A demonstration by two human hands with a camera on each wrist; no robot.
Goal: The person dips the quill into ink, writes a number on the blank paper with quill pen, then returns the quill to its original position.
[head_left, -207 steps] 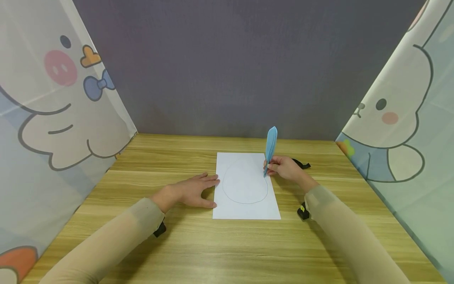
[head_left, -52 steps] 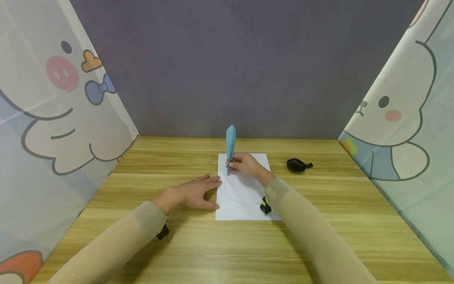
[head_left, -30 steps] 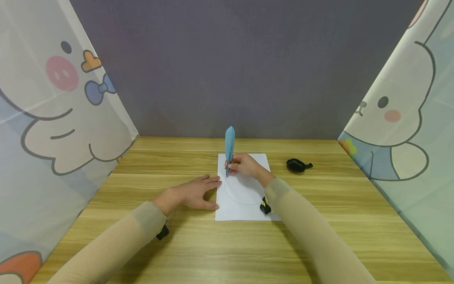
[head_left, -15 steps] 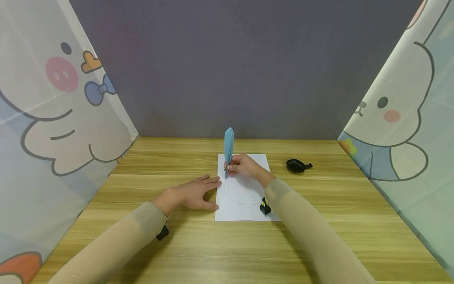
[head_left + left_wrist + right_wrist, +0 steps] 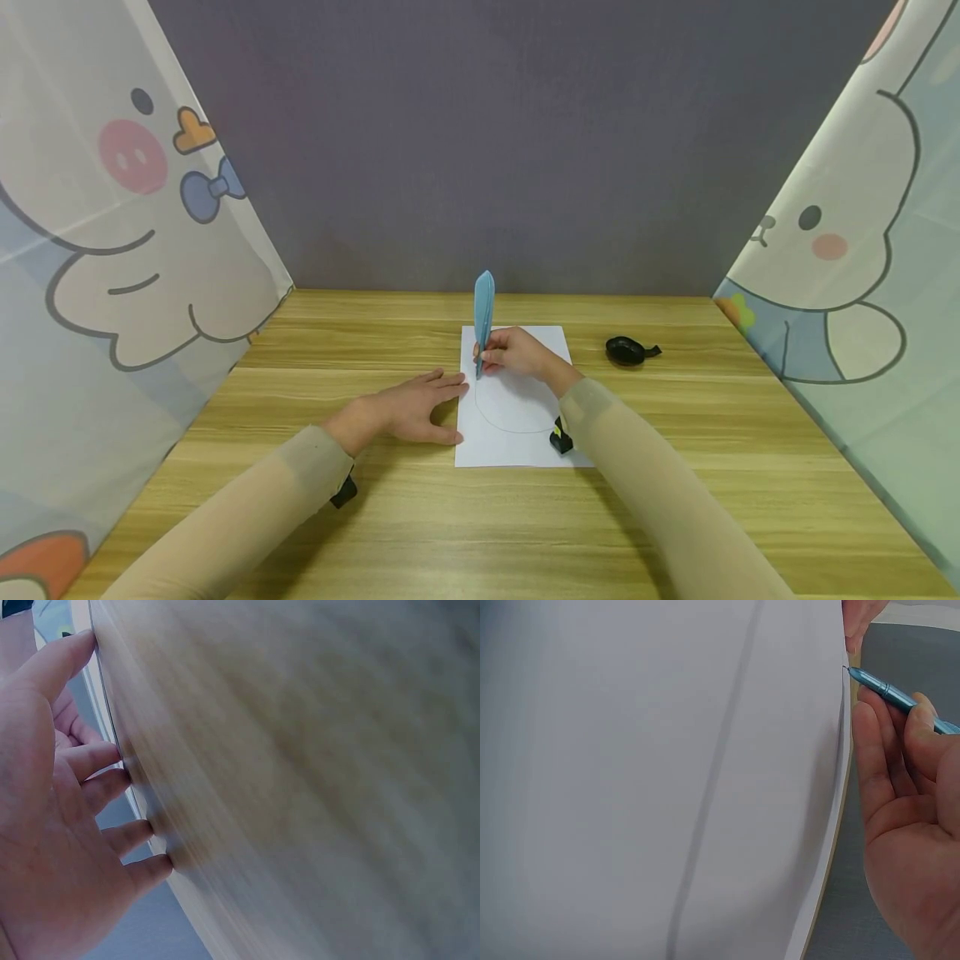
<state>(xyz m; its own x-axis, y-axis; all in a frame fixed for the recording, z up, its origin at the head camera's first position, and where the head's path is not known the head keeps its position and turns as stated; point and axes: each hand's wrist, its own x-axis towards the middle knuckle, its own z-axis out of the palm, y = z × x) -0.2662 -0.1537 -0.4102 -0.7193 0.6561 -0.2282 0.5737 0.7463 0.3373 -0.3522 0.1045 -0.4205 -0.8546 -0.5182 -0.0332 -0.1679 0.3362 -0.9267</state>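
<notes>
In the head view a sheet of white paper (image 5: 501, 450) lies on the wooden table, bearing a thin rounded outline partly hidden by my right hand and sleeve. My right hand (image 5: 521, 352) pinches a light blue feather-shaped pen (image 5: 484, 304), which stands nearly upright with its tip at the outline's left side. The right wrist view shows the metallic blue pen barrel (image 5: 885, 691) between thumb and fingers, its point at the paper (image 5: 630, 780). My left hand (image 5: 412, 408) rests with spread fingers at the paper's left edge; in the left wrist view its fingertips (image 5: 154, 870) touch down.
A black oval object with a short tab (image 5: 626, 350) lies on the table right of the paper. A grey panel (image 5: 495, 150) rises behind the wooden table (image 5: 390, 525), and cartoon-printed sheets (image 5: 150, 275) flank it. Black wrist devices (image 5: 561, 437) are strapped under both sleeves.
From the paper's right edge, my right hand has carried the pen across to the left, uncovering the black oval object. Over the last second the tip has slid slightly nearer me. My left hand stays put.
</notes>
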